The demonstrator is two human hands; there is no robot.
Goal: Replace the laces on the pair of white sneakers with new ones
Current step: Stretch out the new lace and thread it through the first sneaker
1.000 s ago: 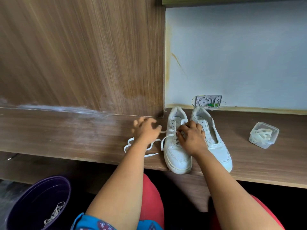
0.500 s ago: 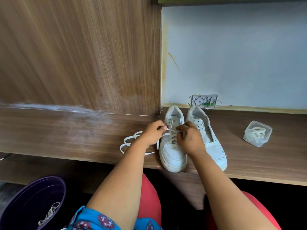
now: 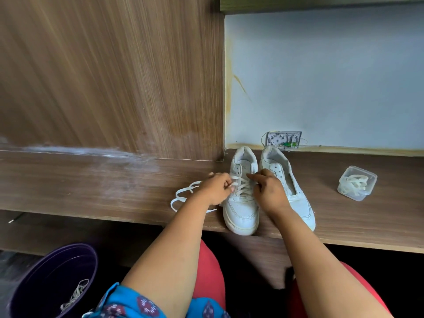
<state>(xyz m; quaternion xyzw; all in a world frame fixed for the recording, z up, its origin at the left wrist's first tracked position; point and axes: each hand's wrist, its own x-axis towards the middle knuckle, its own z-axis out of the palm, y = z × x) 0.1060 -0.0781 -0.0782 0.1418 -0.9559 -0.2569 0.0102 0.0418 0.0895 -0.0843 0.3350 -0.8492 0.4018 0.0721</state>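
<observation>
Two white sneakers stand side by side on the wooden shelf (image 3: 91, 180), toes toward me. The left sneaker (image 3: 241, 207) carries a white lace (image 3: 243, 186) crossed through its lower eyelets, and the lace's loose end (image 3: 183, 196) trails in loops on the shelf to the left. My left hand (image 3: 216, 188) pinches the lace at the shoe's left eyelet row. My right hand (image 3: 268, 191) has its fingers curled at the right eyelet row, pinching the lace there. The right sneaker (image 3: 296, 191) has bare eyelets and is partly hidden behind my right hand.
A small clear plastic box (image 3: 356, 182) with a coiled white lace sits on the shelf to the right. A purple bucket (image 3: 46, 281) holding an old lace stands on the floor at lower left. A small white wall box (image 3: 283, 140) is behind the shoes.
My left hand moved right from the loose lace loops to the left sneaker's eyelets. The right hand stayed on the shoe's laces.
</observation>
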